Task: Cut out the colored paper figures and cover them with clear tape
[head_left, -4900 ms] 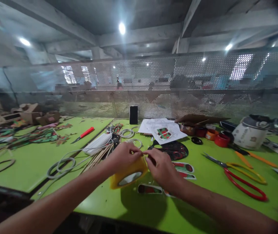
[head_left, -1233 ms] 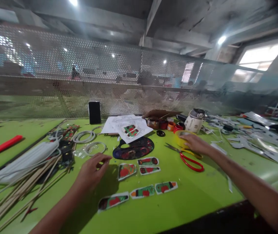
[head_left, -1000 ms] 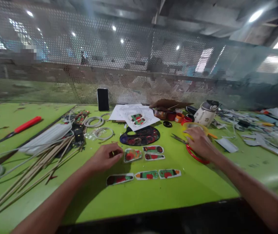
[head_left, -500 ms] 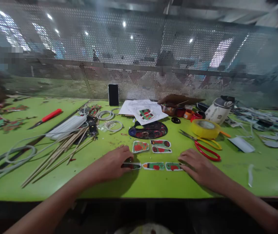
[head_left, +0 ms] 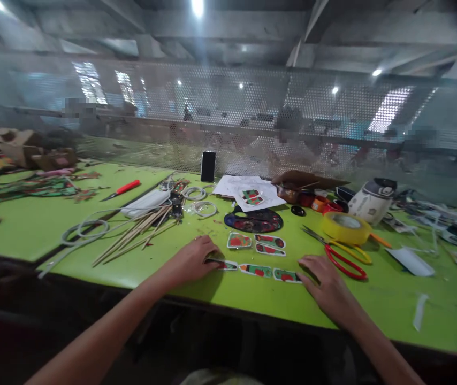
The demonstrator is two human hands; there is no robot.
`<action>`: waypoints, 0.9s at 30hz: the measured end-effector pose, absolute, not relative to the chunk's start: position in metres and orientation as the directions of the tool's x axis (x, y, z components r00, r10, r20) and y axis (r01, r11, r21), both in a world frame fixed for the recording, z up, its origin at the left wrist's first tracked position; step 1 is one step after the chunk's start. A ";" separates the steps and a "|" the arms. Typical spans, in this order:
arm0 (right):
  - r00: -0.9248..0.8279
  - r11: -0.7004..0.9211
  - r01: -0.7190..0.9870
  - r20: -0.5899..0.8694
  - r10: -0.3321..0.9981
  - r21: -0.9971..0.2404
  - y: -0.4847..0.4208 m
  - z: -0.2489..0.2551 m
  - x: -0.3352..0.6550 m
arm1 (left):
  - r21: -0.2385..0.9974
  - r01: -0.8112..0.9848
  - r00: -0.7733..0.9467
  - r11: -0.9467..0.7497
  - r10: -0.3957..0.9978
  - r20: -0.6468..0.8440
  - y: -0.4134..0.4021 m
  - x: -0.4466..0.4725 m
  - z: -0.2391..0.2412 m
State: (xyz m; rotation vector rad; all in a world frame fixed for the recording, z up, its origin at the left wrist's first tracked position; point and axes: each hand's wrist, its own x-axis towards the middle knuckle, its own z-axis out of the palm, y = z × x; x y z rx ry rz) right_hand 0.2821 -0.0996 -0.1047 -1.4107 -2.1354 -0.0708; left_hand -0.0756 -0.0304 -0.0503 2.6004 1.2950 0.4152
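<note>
On the green table, small painted cutouts with white edges lie in a row. At the left end, my left hand (head_left: 194, 259) has its curled fingers and thumb around the tip of a dark-and-red cutout (head_left: 228, 265). An orange-tipped green cutout (head_left: 256, 270) lies in the middle. My right hand (head_left: 328, 286) rests at the other end, thumb against the edge of a green-and-red cutout (head_left: 287, 276), fingers apart from the thumb. Behind the row are a wider red-and-green cutout (head_left: 240, 241) and two long cutouts (head_left: 269, 241), (head_left: 270, 249).
Red-and-yellow scissors (head_left: 344, 262) and a yellow tape roll (head_left: 346, 227) lie right, near a pale bottle (head_left: 373, 202). A paint palette (head_left: 254, 220), papers (head_left: 248, 187) and a phone (head_left: 208, 167) stand behind. Wooden sticks (head_left: 132, 235), cord (head_left: 80, 231) and a red-handled knife (head_left: 126, 187) lie left.
The head view has shifted left and tilted up, so the table appears farther right and turned. Both hands stay at the ends of the row; the cutouts look almost unmoved.
</note>
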 end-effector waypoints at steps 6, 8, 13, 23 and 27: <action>-0.299 0.471 0.857 0.540 0.787 -0.211 -0.100 -0.117 0.286 | 0.293 0.820 0.427 -0.492 0.866 0.259 -0.050 -0.079 -0.063; -0.320 0.505 0.842 0.578 0.751 -0.190 -0.099 -0.122 0.290 | 0.290 0.822 0.424 -0.490 0.867 0.263 -0.055 -0.068 -0.064; -0.374 0.575 0.799 0.605 0.703 -0.174 -0.102 -0.127 0.298 | 0.303 0.831 0.388 -0.467 0.876 0.286 -0.064 -0.043 -0.064; -0.530 0.685 0.719 0.545 0.650 -0.117 -0.111 -0.117 0.302 | 0.290 0.820 0.418 -0.494 0.862 0.286 -0.073 -0.036 -0.068; -0.525 0.678 0.726 0.544 0.654 -0.114 -0.108 -0.118 0.306 | 0.413 0.773 0.381 -0.481 0.873 0.304 -0.061 -0.043 -0.066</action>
